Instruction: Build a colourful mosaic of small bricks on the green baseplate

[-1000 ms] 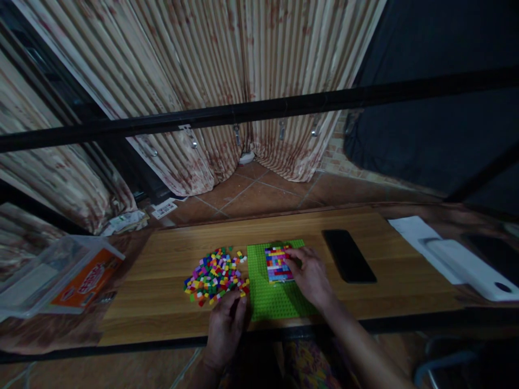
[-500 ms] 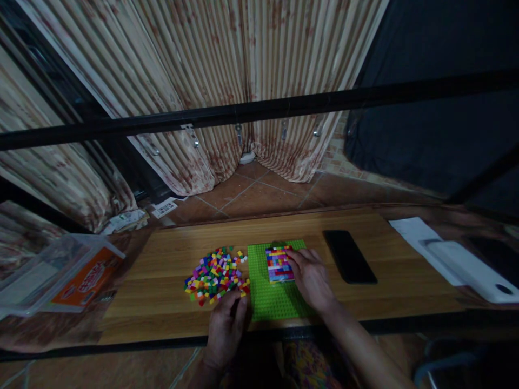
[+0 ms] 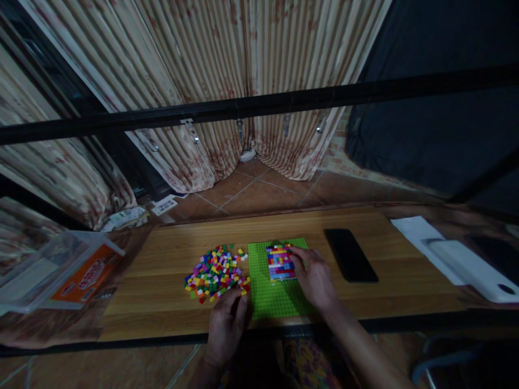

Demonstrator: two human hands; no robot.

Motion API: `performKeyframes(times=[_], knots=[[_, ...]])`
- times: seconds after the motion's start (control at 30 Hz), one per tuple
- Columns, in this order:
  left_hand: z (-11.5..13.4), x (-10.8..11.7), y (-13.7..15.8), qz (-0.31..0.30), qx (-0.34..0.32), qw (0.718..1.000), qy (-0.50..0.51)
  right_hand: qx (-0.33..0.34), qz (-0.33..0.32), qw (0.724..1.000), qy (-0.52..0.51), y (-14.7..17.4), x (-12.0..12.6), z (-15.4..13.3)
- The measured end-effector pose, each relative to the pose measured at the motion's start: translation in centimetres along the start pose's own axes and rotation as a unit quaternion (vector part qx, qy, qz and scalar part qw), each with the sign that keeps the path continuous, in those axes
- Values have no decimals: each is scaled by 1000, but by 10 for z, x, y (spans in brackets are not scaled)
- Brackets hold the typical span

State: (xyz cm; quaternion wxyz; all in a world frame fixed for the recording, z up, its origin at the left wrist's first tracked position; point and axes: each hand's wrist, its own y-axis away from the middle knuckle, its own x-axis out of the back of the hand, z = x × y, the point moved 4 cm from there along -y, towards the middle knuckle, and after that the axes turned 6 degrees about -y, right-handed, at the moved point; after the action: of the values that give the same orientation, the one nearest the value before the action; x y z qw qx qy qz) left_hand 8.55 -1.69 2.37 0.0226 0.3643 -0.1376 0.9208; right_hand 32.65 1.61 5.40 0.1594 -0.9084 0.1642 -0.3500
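Note:
A green studded baseplate (image 3: 275, 302) lies on the wooden table, and a block of small multicoloured toy bricks (image 3: 279, 263) stands on its upper part. My right hand (image 3: 316, 275) is at the block's right edge, thumb and forefinger pinched at its far right corner; whatever is between the fingertips is too small to make out. Left of the baseplate is a loose heap of toy bricks (image 3: 217, 270) in many colours. At the heap's near edge my left hand (image 3: 227, 319) is closed, with a yellow toy brick (image 3: 244, 292) at its fingertips.
A black phone (image 3: 351, 255) lies right of the baseplate on the table (image 3: 162, 313). Beyond the table's right end are a white sheet (image 3: 417, 232) and a white flat object (image 3: 474, 267). A clear plastic box (image 3: 77, 270) with an orange label stands at the left.
My right hand's fingertips have shifted slightly at the block's far right corner. The left hand stays by the heap with the yellow brick. The view has tilted a little.

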Motion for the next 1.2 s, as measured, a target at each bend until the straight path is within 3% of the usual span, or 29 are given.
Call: performKeyframes(times=[0.2,0.37,0.63,0.97,1.2], knots=[[-1,0,0,5,-6,1000,0,-137,57,979,-141,3,-4,27],[-2,-1,1,1,5,1000,3,-188,80,958,-201,0,-18,38],[-2,-1,1,-1,-4,1000,6,-216,60,938,-265,1,-30,39],[-3,-1,2,11,15,1000,18,-191,14,964,-185,-4,-22,39],[-7,-2,0,8,34,999,29,-185,1,964,-193,-9,-23,40]])
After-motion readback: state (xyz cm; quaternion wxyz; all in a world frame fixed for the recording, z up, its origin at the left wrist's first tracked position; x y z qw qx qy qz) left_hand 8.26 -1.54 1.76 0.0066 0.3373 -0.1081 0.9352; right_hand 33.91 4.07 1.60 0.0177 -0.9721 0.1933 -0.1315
